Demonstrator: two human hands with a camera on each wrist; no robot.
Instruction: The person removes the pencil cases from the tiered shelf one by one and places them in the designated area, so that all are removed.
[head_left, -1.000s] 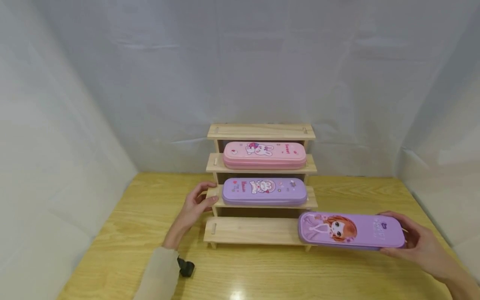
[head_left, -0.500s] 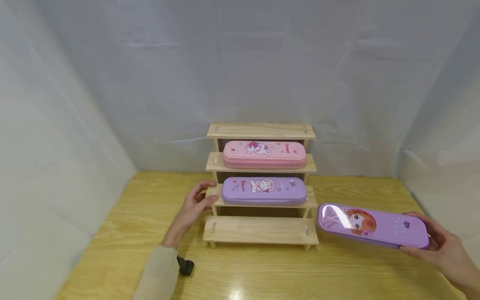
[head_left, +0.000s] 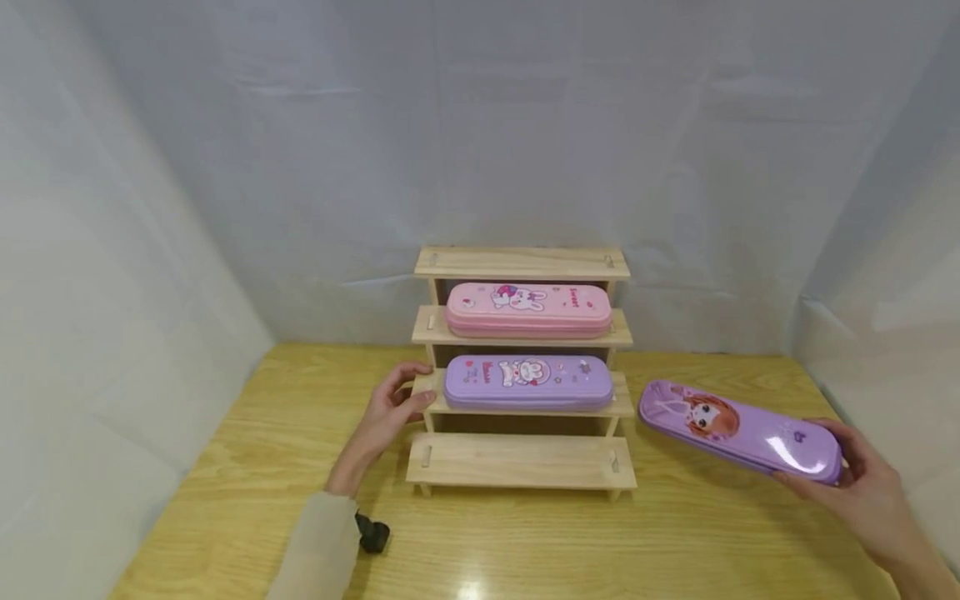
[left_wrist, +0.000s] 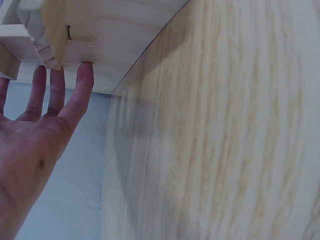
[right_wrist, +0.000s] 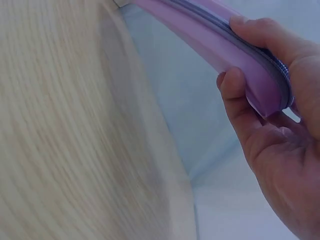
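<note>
1. Your right hand grips the right end of the purple pencil case with the red-haired cartoon print. The right wrist view shows thumb and fingers on either side of its zip.
2. That case is just right of the four-step wooden stand, apart from it, slanted with its left end farther away. It seems to be held above the table.
3. Your left hand touches the left end of the second step up, its fingers extended; this looks like steadying.
4. Two cases are on the stand: the pink rabbit pencil case on the third step up, the lilac rabbit pencil case on the second.
5. No case lies on the lowest or top step, so only the purple one appears unsettled. You can't tell from this moment whether it is arriving or leaving.
</note>
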